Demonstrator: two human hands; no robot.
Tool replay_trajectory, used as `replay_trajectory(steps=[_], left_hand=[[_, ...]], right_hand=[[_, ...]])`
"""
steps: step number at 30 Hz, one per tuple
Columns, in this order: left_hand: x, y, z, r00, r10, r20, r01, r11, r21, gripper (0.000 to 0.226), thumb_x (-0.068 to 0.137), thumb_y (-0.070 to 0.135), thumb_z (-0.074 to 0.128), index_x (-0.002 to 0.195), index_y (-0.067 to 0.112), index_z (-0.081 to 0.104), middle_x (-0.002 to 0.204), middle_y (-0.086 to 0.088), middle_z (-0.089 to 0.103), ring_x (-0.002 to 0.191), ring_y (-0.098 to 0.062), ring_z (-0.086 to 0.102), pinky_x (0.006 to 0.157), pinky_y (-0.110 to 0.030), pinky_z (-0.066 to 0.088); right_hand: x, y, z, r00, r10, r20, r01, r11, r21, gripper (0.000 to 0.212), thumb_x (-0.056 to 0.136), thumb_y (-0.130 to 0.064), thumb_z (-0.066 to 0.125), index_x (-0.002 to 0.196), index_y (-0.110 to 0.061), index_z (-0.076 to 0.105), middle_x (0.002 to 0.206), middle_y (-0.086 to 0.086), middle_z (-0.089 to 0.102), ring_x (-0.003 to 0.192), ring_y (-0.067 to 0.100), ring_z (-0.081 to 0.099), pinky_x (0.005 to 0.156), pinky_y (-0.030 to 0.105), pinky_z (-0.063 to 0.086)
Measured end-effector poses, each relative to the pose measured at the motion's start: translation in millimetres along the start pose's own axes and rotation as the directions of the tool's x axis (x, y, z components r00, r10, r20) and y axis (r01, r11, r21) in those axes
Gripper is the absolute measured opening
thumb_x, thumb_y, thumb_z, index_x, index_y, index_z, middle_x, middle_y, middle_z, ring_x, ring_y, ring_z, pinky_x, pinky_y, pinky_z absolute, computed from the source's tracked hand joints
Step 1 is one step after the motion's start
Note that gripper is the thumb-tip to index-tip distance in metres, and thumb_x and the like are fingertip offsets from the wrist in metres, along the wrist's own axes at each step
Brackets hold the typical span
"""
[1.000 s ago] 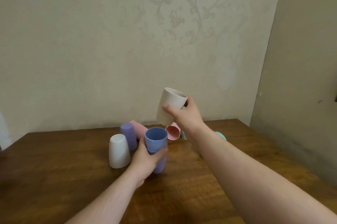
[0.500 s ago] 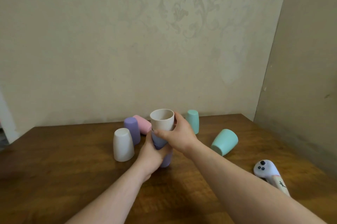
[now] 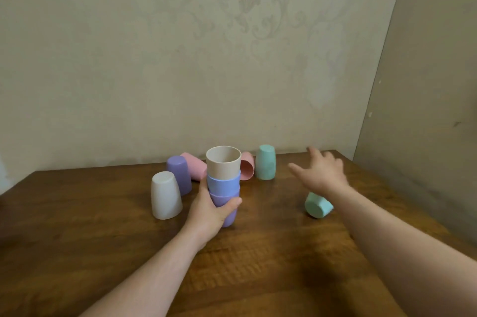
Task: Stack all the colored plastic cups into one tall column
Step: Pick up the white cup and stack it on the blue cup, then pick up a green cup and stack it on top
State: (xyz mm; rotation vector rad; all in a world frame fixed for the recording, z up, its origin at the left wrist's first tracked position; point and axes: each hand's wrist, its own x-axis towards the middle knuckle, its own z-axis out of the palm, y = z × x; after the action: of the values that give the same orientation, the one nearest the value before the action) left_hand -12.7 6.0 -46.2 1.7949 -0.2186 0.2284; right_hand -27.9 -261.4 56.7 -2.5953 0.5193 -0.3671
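Centrally, a three-cup stack is gripped by the left hand on the worktop.
The right hand, fingers spread and empty, is held above a tipped green cup.

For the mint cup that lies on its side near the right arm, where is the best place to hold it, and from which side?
Grip the lying mint cup around its side wall, coming from above with the right hand. Its closed base faces the camera, and its rounded wall is exposed on top.

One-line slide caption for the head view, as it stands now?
Left hand steadies a three-cup stack on the wooden table while the open right hand reaches over a tipped teal cup.
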Motion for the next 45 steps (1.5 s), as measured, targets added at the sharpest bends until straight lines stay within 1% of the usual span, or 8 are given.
replay_trajectory(steps=[6,12,17,26,35,39,42,45], left_hand=[[0.6,-6.4,2.8,0.999,0.007,-0.042,-0.007,1.000,-0.002,0.085,0.080,0.031,0.095,0.149,0.031,0.046,0.134,0.019,0.065,0.122,0.003,0.062,0.107,-0.031,0.049],[-2.2,-2.5,7.4,0.999,-0.009,-0.048,0.010,1.000,0.009,0.082,0.080,0.031,0.095,0.147,0.033,0.047,0.128,0.026,0.062,0.117,0.012,0.058,0.106,-0.030,0.049],[-2.9,-0.9,5.1,0.999,-0.015,-0.034,0.016,1.000,0.026,0.087,0.080,0.033,0.094,0.151,0.032,0.045,0.129,0.024,0.062,0.117,0.011,0.058,0.105,-0.030,0.049],[-3.5,8.2,0.5,0.998,-0.050,-0.044,0.048,0.998,-0.029,0.089,0.072,0.028,0.100,0.141,0.041,0.045,0.124,0.027,0.062,0.113,0.006,0.061,0.088,-0.020,0.049],[21.7,27.1,-11.5,0.998,-0.053,0.041,0.058,0.992,-0.114,0.078,0.072,0.038,0.098,0.138,0.036,0.056,0.126,0.015,0.074,0.118,-0.007,0.070,0.098,-0.030,0.056],[22.6,22.1,-7.2,0.996,-0.061,0.060,0.067,0.993,-0.102,0.077,0.067,0.044,0.098,0.132,0.035,0.059,0.121,0.013,0.077,0.116,-0.008,0.072,0.096,-0.030,0.058],[20.9,20.4,-4.9,0.998,-0.049,0.036,0.052,0.993,-0.109,0.067,0.077,0.030,0.097,0.129,0.038,0.056,0.120,0.012,0.076,0.115,-0.008,0.072,0.095,-0.028,0.056],[19.6,24.9,-3.1,0.999,-0.039,0.029,0.041,0.996,-0.085,0.076,0.073,0.041,0.096,0.135,0.038,0.052,0.123,0.012,0.073,0.117,-0.011,0.070,0.100,-0.035,0.057]], right_hand=[[15.4,67.1,-7.9,0.913,0.375,0.159,-0.268,0.848,-0.457,0.097,0.083,-0.097,0.023,0.151,-0.033,0.051,0.131,0.011,0.064,0.117,0.033,0.052,0.091,0.047,0.039],[6.6,37.0,28.9,0.968,0.163,0.191,-0.127,0.974,-0.188,0.078,0.091,-0.083,0.040,0.147,-0.029,0.046,0.111,0.005,0.063,0.106,0.031,0.065,0.093,0.048,0.053],[-10.6,6.0,53.4,0.990,-0.087,0.109,0.050,0.952,0.303,0.074,0.089,-0.056,0.075,0.147,-0.026,0.041,0.136,0.008,0.062,0.119,0.032,0.063,0.096,0.050,0.060],[-18.0,-15.0,78.6,0.977,-0.157,0.142,0.096,0.928,0.361,0.087,0.082,-0.044,0.085,0.154,-0.025,0.040,0.143,0.007,0.061,0.127,0.030,0.061,0.104,0.044,0.053],[-15.3,-17.3,86.2,0.990,-0.054,0.131,-0.038,0.789,0.613,0.098,0.074,-0.040,0.095,0.155,-0.035,0.040,0.141,-0.001,0.063,0.125,0.026,0.062,0.105,0.045,0.054],[-9.8,-59.9,47.5,1.000,-0.012,-0.018,0.022,0.557,0.830,0.074,0.074,-0.041,0.093,0.134,-0.026,0.052,0.122,-0.005,0.069,0.110,0.019,0.070,0.090,0.043,0.061],[-14.5,-107.1,3.4,0.986,-0.139,-0.087,0.135,0.388,0.912,0.062,0.085,-0.037,0.088,0.134,-0.025,0.050,0.113,-0.011,0.066,0.098,0.005,0.068,0.075,0.028,0.056],[-25.3,-138.9,-11.2,0.937,-0.340,-0.080,0.232,0.435,0.870,0.062,0.085,-0.037,0.089,0.133,-0.027,0.052,0.116,-0.007,0.068,0.096,0.006,0.070,0.070,0.023,0.057]])
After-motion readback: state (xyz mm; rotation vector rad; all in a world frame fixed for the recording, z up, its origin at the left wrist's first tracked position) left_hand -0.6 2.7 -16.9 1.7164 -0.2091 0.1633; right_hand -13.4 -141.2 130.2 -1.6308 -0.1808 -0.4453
